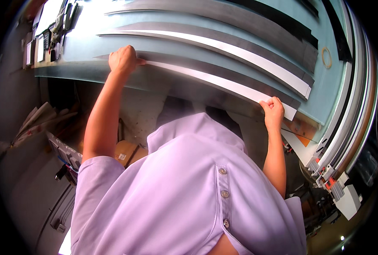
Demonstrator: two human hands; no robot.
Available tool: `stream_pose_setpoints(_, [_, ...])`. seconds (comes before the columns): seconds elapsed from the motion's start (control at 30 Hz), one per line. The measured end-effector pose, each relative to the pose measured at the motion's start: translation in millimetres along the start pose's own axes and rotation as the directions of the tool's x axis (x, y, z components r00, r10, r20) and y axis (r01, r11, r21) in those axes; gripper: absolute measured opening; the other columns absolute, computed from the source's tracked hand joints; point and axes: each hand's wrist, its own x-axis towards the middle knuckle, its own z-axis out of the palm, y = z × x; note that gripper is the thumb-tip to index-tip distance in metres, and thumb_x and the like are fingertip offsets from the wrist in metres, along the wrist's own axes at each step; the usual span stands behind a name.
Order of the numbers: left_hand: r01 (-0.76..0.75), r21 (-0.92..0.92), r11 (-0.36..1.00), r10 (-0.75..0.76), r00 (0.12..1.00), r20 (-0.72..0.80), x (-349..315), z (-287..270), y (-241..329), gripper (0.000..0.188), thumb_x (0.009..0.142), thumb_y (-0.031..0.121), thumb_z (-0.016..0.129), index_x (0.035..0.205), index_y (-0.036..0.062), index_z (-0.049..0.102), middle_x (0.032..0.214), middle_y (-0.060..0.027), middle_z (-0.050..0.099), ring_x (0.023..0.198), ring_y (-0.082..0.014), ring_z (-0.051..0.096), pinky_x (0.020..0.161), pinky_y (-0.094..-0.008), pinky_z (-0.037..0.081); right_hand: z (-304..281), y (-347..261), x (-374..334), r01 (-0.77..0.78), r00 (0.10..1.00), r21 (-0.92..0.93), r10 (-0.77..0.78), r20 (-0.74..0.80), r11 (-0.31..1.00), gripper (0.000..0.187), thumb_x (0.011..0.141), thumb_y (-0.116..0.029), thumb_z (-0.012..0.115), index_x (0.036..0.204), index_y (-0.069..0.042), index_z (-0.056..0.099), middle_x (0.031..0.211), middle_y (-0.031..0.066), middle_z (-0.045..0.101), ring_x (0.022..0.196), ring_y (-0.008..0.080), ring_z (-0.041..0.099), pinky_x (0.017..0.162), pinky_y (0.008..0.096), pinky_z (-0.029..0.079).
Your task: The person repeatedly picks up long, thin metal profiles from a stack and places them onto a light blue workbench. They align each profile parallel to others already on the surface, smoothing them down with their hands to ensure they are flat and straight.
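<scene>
A long narrow white strip (214, 79) stretches along the near edge of the glass-topped table (85, 51). My left hand (123, 59) is closed at the strip's left end, thumb pointing right along it. Near the other end, my right hand (275, 112) pinches the strip's near edge between thumb and fingers. A dark grey strip (227, 77) lies along the far side of the white one. Farther back, another white strip (240, 53) rests against a grey strip (261, 51). What my left fingers press underneath is hidden.
More grey and black strips (244, 19) lie toward the back. A tan ring (326, 58) sits at the right. Long rails (359, 106) border the table's right side. Tools and a calculator (47, 40) stand at the far left. Below is a cardboard box (127, 153).
</scene>
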Motion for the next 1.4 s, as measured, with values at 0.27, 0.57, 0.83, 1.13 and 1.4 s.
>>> stream_pose_setpoints(0.27, [0.163,-0.047,0.985,-0.157,0.98,0.119,33.9,-1.8,-85.9,0.044,0.075,0.042,0.085,0.068,0.0044,0.065,0.067,-0.0083,0.069,0.063,-0.0236,0.069,0.059,-0.0383,0.053,-0.7,5.5,0.3,0.03,1.0,0.009,-0.03,0.01,1.0,0.035,0.077,-0.011,0.083,0.072,0.0,0.051,0.071,0.008,0.05,0.062,0.0216,0.046,0.061,0.0364,0.041])
stream_pose_setpoints(0.57, [0.203,-0.548,0.811,-0.097,0.971,0.216,45.5,14.2,-121.8,0.036,0.078,0.022,0.087,0.078,-0.0039,0.062,0.063,-0.0112,0.066,0.054,-0.0197,0.068,0.053,-0.0315,0.059,-2.0,3.3,-1.0,0.01,1.0,-0.018,-0.01,0.021,1.0,0.034,0.078,-0.012,0.082,0.071,0.0,0.051,0.072,0.0068,0.05,0.063,0.021,0.046,0.062,0.036,0.041])
stream_pose_setpoints(0.83, [0.128,-0.664,0.736,-0.254,0.963,-0.096,30.8,76.3,-158.1,0.027,0.086,0.023,0.078,0.096,0.0018,0.065,0.076,-0.0118,0.07,0.063,-0.0226,0.07,0.058,-0.0385,0.053,2.7,5.1,1.2,0.129,0.991,-0.028,-0.13,-0.016,0.991,0.034,0.077,-0.012,0.083,0.072,0.0,0.052,0.073,0.0108,0.054,0.066,0.0283,0.053,0.064,0.0407,0.043])
stream_pose_setpoints(1.13, [-0.574,-0.247,0.781,0.345,0.725,-0.596,-76.5,31.1,87.1,0.055,0.078,0.013,0.079,0.13,0.0137,0.061,0.135,-0.0092,0.056,0.13,-0.0317,0.048,0.11,-0.0471,0.035,-8.3,-32.0,-2.8,0.269,0.952,-0.524,-0.304,0.019,0.808,0.072,0.07,-0.02,0.087,0.136,-0.015,0.057,0.109,0.0093,0.058,0.108,0.0299,0.055,0.092,0.0457,0.042])
stream_pose_setpoints(1.4, [-0.637,-0.396,0.661,0.314,0.715,-0.624,-47.4,26.3,83.3,0.018,0.08,0.004,0.073,0.094,0.0112,0.064,0.088,-0.0033,0.068,0.094,-0.0282,0.063,0.1,-0.0422,0.038,-24.6,-19.2,20.9,0.511,0.837,-0.241,-0.541,-0.077,0.825,0.028,0.082,-0.01,0.075,0.103,-0.01,0.058,0.09,0.0061,0.065,0.092,0.0283,0.062,0.097,0.043,0.036])
